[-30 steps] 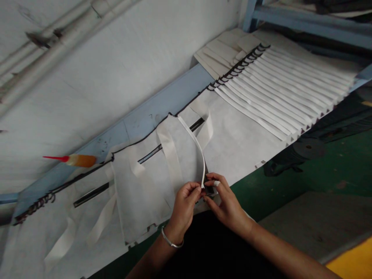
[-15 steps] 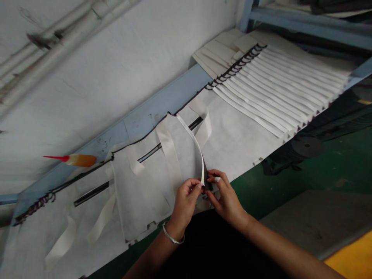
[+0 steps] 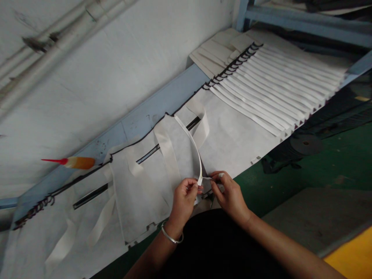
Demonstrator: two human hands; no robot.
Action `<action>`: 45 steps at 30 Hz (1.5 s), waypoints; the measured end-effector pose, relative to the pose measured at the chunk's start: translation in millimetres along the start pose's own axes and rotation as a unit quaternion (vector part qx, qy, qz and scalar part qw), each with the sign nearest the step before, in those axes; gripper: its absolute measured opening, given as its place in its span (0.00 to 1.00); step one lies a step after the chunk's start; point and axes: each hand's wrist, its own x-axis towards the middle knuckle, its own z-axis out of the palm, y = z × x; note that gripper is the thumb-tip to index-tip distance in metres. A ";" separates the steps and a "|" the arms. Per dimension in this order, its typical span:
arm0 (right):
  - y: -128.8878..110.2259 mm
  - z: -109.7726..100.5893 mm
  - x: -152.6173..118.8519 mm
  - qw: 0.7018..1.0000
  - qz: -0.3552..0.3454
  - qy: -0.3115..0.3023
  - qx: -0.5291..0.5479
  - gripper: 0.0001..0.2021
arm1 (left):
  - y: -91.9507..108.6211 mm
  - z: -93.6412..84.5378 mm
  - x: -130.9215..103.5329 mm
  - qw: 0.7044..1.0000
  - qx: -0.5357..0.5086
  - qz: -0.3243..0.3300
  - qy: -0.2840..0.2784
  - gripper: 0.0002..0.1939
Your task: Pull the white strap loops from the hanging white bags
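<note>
In the head view, a white fabric panel [image 3: 186, 149] with a loose strap and a dark slot lies along the bench, one edge raised. My left hand [image 3: 184, 199] pinches the near end of that raised white edge. Close by on the right, my right hand [image 3: 231, 195] pinches the panel's other layer at the same corner, with a short pale bit of edge stretched between the fingers. A dark gap shows between the layers. Straps [image 3: 167, 153] lie across the panels, and another white panel [image 3: 232, 131] spreads out beyond my right hand.
Overlapping white panels [image 3: 270, 93] with dark edging fan out at the upper right. A bottle of amber liquid with a red nozzle [image 3: 80, 162] lies by the wall on the blue bench [image 3: 139, 116]. Blue shelf bars [image 3: 308, 23] stand at the top right, above a green floor [image 3: 343, 155].
My right hand has drawn slightly to the right, away from the left, and the two layers at the corner are now spread apart. My left hand stays almost where it was.
</note>
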 end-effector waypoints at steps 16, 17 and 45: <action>11.2 1.1 -6.6 0.965 0.232 0.012 0.121 0.16 | 3.5 -27.2 -5.0 0.998 0.046 0.009 0.042 0.14; 11.6 1.3 -7.0 0.963 0.237 0.012 0.128 0.17 | 4.3 -34.2 -4.7 0.997 0.052 0.015 0.048 0.15; 22.1 5.6 -9.3 0.913 0.317 0.031 0.255 0.23 | 160.5 -194.3 52.1 0.919 0.203 0.125 0.315 0.10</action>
